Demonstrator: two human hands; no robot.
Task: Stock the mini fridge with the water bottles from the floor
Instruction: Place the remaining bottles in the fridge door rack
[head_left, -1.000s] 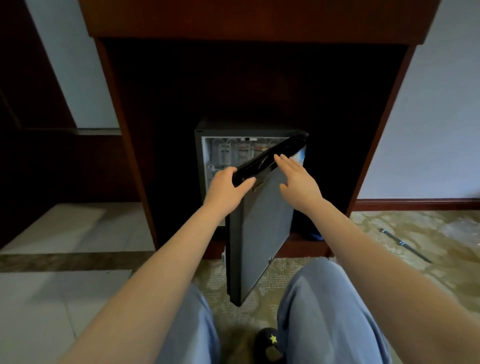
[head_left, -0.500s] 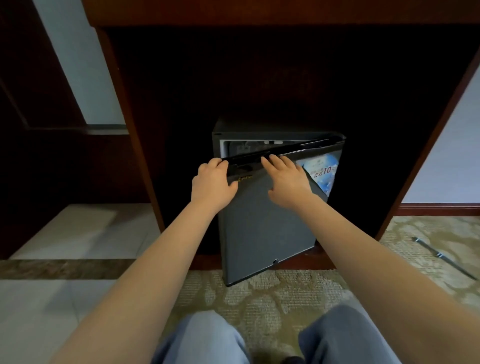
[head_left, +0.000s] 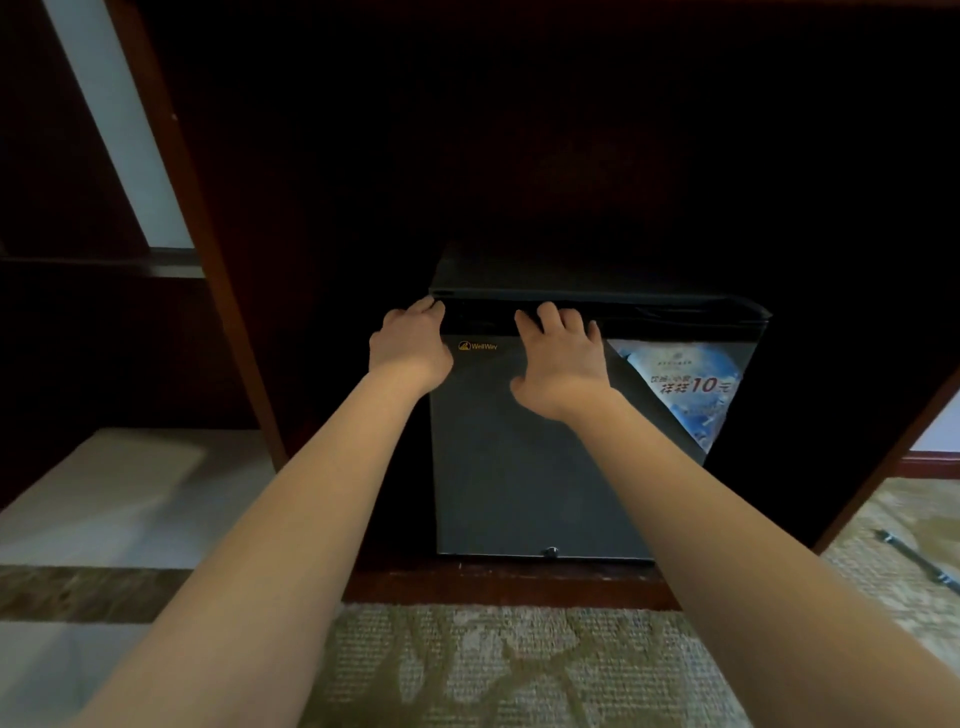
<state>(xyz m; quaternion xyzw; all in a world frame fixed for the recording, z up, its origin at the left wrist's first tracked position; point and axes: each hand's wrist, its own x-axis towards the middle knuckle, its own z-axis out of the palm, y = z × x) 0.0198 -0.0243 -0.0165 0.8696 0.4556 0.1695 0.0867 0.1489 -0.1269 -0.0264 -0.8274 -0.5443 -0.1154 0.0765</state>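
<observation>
Both hands (head_left: 488, 353) on fridge door (head_left: 524, 457)

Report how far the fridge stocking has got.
Done, by the look of it: the fridge door sits flush against the cabinet, and no bottles lie on the carpet in view. In hand: the left hand and right hand press flat on the door's top edge. Left: nothing visible; the shut door hides what is inside.
</observation>
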